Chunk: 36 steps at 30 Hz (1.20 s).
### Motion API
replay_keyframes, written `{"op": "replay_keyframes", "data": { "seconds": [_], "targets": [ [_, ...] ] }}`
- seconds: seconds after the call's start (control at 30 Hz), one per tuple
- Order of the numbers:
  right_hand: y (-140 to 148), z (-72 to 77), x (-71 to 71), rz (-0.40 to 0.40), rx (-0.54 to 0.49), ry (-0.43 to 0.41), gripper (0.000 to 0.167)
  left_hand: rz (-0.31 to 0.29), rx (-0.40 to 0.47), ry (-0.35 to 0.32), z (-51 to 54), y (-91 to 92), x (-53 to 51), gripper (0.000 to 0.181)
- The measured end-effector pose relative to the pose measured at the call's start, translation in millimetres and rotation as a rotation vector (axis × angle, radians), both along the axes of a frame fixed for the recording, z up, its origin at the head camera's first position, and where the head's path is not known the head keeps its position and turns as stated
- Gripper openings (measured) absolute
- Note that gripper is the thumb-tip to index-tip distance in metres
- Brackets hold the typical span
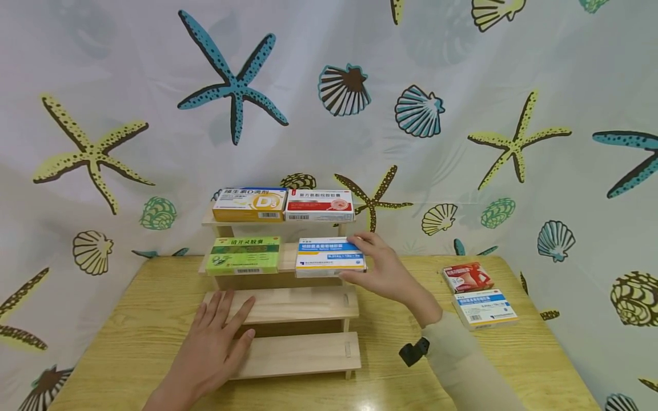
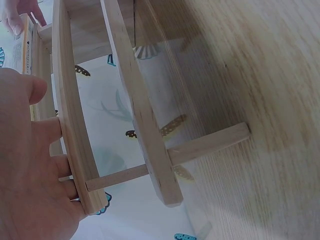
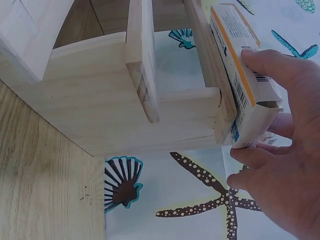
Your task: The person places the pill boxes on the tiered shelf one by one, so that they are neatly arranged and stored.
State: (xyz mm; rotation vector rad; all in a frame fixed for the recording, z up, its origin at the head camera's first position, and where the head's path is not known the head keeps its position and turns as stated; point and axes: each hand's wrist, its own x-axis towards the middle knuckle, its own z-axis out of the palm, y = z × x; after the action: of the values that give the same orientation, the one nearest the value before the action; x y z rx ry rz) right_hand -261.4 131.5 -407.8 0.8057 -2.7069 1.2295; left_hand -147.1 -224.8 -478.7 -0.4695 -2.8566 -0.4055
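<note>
We see the right hand (image 1: 377, 265) holding a blue-and-white box (image 1: 330, 257) by its right end, thumb at the near edge and fingers at the far edge, the grip about as wide as the box is deep. The box is at the right part of the second shelf from the top of a wooden rack (image 1: 303, 354). Its long axis runs left to right, along the board, and its broad printed face points up and towards us, the lettering upright as we read it. One short end points right, into the hand; the other points left, towards a green box (image 1: 244, 255), with a strip of bare wood between them. We cannot tell whether its whole base sits on the board

Our left hand (image 1: 213, 337) rests on the left end of the third shelf, fingers straight and spread wide, holding nothing. Above, an orange box (image 1: 249, 204) and a red-and-white box (image 1: 320, 205) lie side by side on the top shelf. Well to the right, on the table (image 1: 380, 391), we find a red box (image 1: 468, 277) just beyond a second white box (image 1: 485, 308)
</note>
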Motion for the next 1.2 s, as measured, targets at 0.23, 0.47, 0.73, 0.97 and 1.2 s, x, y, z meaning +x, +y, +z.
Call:
{"op": "replay_keyframes", "data": {
  "seconds": [0.23, 0.47, 0.73, 0.97, 1.2],
  "targets": [
    [-8.0, -3.4, -1.6, -0.005, 0.004, -0.018, 0.081, -0.002, 0.006, -0.002, -0.8, -0.3, 1.2, 0.058],
    [-12.7, -4.9, -2.7, -0.014, 0.017, -0.019, 0.080, -0.002, 0.008, 0.009, -1.8, -0.4, 0.8, 0.058],
    [-16.2, -5.2, -2.9, 0.007, 0.001, -0.039, 0.081, -0.004, 0.008, 0.018, -0.4, 0.4, 2.0, 0.057],
    [-20.2, -4.1, -3.1, 0.017, -0.001, -0.058, 0.083, -0.008, 0.011, 0.033, -1.3, 0.2, 2.1, 0.057],
    [-21.7, -6.4, -4.1, 0.021, -0.008, -0.069, 0.085, -0.008, 0.014, 0.028, -2.1, -0.1, 1.8, 0.058]
  ]
}}
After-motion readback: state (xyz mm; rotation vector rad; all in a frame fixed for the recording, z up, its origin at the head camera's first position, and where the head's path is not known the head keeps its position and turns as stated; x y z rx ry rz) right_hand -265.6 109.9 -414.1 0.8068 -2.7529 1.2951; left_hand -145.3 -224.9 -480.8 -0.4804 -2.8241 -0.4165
